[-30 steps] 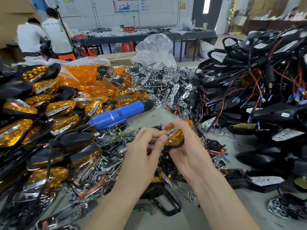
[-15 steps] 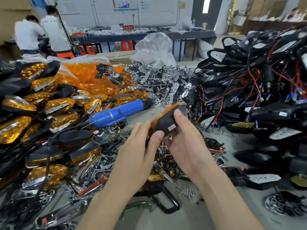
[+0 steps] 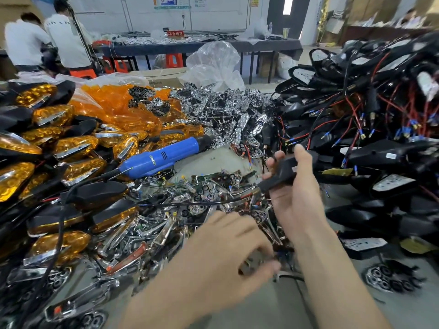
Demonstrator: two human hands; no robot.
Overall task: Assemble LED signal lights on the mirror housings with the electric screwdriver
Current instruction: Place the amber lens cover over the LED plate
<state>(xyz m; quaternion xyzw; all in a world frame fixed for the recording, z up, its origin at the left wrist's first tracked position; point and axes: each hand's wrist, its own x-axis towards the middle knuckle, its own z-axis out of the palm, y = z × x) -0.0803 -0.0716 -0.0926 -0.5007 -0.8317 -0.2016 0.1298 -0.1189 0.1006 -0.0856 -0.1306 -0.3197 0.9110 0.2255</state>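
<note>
Housing [image 3: 283,173], right of centre above the pile [image 3: 202,193], gripped round its body by right hand [image 3: 292,198]. Probably light, stiff, slick plastic; best held mid-body. Left hand [image 3: 228,248] near, curled, blurred; hold impossible to tell.

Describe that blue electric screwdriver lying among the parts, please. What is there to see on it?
The blue electric screwdriver is a smooth, plastic-looking cylinder with dark vent slots and a small label on its side. Its black nose points up and right toward the heap of chrome reflectors. A black cord leaves its lower-left end. It lies tilted, resting on amber signal lights and loose parts. Nobody is holding it.
</note>
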